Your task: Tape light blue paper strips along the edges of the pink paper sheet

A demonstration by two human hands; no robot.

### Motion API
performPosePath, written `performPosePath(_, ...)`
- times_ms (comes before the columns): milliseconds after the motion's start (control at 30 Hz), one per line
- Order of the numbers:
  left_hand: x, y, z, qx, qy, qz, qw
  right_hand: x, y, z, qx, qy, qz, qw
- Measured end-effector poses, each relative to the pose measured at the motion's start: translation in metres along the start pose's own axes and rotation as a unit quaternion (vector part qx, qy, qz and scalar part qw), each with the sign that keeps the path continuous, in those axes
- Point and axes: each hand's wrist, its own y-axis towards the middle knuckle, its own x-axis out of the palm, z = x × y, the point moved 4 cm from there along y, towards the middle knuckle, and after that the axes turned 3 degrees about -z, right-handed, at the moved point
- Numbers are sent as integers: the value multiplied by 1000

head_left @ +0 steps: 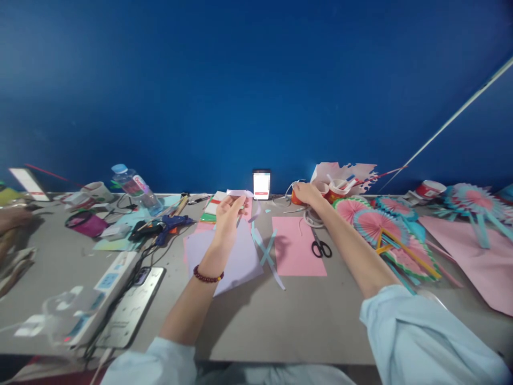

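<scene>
My left hand (231, 209) is raised over a stack of paper, its fingertips pinched. A curled lavender paper strip (255, 212) hangs beside those fingers and seems held in them. Under that wrist lies a lavender paper sheet (200, 251). My right hand (305, 192) reaches to the back of the table, its curled fingers at the rim of an orange-red paper cup (295, 200); what they grip there is hidden. Below that arm, black-handled scissors (321, 248) rest partly on a pink paper sheet (298, 256). Blue and lavender strips (267, 248) lie crossed between the sheets.
A lit phone (262, 185) stands against the blue wall. Folded paper fans (380, 227) crowd the right side. On the left are a glue gun (170, 227), a water bottle (138, 190), a power strip (106, 294) and another phone (130, 310). Another person's hand (14, 218) shows far left.
</scene>
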Motion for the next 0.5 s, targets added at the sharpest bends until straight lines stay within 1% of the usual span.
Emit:
performPosePath(100,2,-1,0,-5,0,-3,1000,-11,-2,0,2,-13,19,1000)
performPosePath(200,3,-3,0,-8,4,-5,1000,-26,-11,-3,4,-16,86,996)
performPosePath(267,4,-3,0,-8,9,-10,1000,-33,-21,-10,-18,2,138,990)
performPosePath(333,5,-3,1,-6,14,-19,1000,-33,-38,-23,-68,35,162,984)
performPosePath(367,5,-4,2,-4,16,-23,1000,-29,-49,-31,-96,52,158,981)
performPosePath(400,5,-4,3,-1,17,-27,999,-23,-61,-41,-119,68,142,980)
performPosePath(433,6,-4,5,2,19,-30,999,-14,-74,-51,-146,85,111,979)
performPosePath(500,5,-5,7,8,25,-34,999,7,-103,-71,-198,112,29,973)
